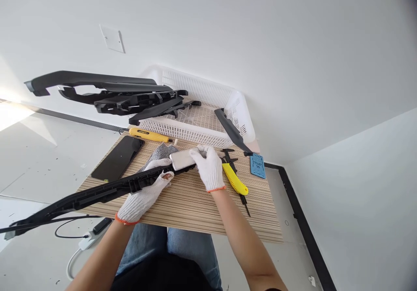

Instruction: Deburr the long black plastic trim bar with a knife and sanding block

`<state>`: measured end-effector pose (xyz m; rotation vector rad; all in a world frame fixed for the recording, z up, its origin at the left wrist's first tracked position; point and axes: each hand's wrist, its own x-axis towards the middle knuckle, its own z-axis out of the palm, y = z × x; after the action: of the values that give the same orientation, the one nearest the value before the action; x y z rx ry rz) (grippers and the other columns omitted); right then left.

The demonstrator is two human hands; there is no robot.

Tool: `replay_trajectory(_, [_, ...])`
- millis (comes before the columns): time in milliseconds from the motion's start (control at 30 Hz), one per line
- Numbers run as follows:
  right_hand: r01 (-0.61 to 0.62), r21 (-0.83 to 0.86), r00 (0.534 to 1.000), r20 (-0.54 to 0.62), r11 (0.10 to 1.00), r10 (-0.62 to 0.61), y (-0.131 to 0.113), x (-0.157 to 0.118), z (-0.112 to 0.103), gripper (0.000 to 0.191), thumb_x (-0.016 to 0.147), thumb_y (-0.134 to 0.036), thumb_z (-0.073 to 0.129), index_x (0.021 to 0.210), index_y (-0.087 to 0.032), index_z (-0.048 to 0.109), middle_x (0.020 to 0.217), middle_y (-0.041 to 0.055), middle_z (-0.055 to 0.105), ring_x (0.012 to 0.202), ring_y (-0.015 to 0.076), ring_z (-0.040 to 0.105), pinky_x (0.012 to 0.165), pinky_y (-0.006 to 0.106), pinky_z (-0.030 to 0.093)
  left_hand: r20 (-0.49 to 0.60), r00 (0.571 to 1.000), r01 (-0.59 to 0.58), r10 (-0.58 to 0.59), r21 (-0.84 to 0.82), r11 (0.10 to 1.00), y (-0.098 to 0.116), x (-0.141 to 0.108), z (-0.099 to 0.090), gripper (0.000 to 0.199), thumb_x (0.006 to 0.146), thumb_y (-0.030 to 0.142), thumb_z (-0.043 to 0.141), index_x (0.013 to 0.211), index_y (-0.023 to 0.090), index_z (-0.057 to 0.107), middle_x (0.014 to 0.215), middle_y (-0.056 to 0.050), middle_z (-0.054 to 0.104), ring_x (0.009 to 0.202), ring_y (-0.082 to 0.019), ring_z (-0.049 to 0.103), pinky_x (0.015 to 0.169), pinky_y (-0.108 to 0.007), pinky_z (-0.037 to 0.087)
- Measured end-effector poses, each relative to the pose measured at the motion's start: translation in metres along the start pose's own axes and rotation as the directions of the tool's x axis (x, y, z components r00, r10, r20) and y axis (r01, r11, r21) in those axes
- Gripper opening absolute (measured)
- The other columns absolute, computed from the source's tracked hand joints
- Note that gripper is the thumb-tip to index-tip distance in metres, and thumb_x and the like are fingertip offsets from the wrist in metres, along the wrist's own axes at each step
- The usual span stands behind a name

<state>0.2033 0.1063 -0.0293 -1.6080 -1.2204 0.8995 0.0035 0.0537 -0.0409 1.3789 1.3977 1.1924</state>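
Note:
A long black plastic part (107, 190) stretches from the far left to the middle of the table. My left hand (146, 193), in a white knit glove, is closed around it near its right end. My gloved right hand (209, 168) pinches the right end of a flat whitish block (183, 159), which lies against the top of the black part. A grey cloth (161, 152) is bunched behind my left hand. Just right of my right hand lies a yellow-handled tool (235, 179), partly over a black caliper (229, 157).
A white plastic basket (195, 130) behind the table holds several black parts (130, 95); another black part (233, 131) leans over its right side. A dark phone-like slab (117, 158), a yellow pen-shaped tool (149, 134) and a blue card (257, 166) lie on the striped table (195, 208).

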Motion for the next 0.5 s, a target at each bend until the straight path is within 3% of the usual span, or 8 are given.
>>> replay_trajectory(100, [-0.033,-0.049,0.998,-0.056,0.998,0.03,0.0,0.006,-0.008,0.04,0.079,-0.051,0.077,0.106,-0.022,0.071,0.097,0.003,0.078,0.07,0.0174,0.071,0.068,0.031,0.057,0.038,0.999,0.033,-0.033,0.0,0.999,0.002,-0.001,-0.001,0.041,0.085,0.05,0.071,0.116,0.023,0.065,0.122,-0.01,0.069,0.094,-0.026,0.073,0.074,-0.039,0.066])
replay_trajectory(233, [-0.11,-0.065,0.976,-0.197,0.992,0.095,0.004,0.019,-0.031,0.035,0.081,-0.048,0.076,0.103,-0.021,0.07,0.087,0.002,0.077,0.051,0.0143,0.063,0.058,0.03,0.054,0.051,0.998,0.046,-0.046,0.004,0.999,0.005,-0.001,0.0,0.044,0.086,0.052,0.069,0.12,0.024,0.064,0.112,-0.008,0.071,0.085,-0.023,0.073,0.078,-0.041,0.065])
replay_trajectory(300, [-0.115,-0.047,0.974,-0.199,0.992,0.104,0.005,0.018,-0.03,0.034,0.081,-0.048,0.075,0.103,-0.021,0.07,0.087,0.0019,0.077,0.05,0.0142,0.062,0.057,0.03,0.054,0.054,0.998,0.041,-0.042,0.011,0.999,0.006,-0.001,0.001,0.043,0.087,0.051,0.068,0.12,0.024,0.064,0.108,-0.007,0.072,0.082,-0.023,0.073,0.08,-0.041,0.065])
replay_trajectory(367, [-0.079,-0.035,0.987,-0.142,0.996,0.074,0.003,0.011,-0.02,0.036,0.082,-0.051,0.074,0.103,-0.022,0.07,0.091,0.0021,0.077,0.054,0.0151,0.065,0.062,0.031,0.056,0.048,0.999,0.004,-0.006,0.05,0.999,0.008,0.0,0.001,0.041,0.087,0.049,0.067,0.12,0.026,0.065,0.108,-0.007,0.073,0.089,-0.025,0.073,0.087,-0.043,0.063])
replay_trajectory(500, [0.049,-0.11,0.997,-0.051,0.993,-0.055,-0.003,0.0,-0.001,0.034,0.081,-0.052,0.076,0.099,-0.024,0.072,0.1,0.0036,0.079,0.088,0.0217,0.074,0.088,0.036,0.056,0.035,0.998,-0.053,0.05,0.11,0.992,0.009,0.0,0.001,0.036,0.085,0.046,0.066,0.114,0.025,0.067,0.115,-0.008,0.072,0.111,-0.03,0.069,0.101,-0.049,0.057])
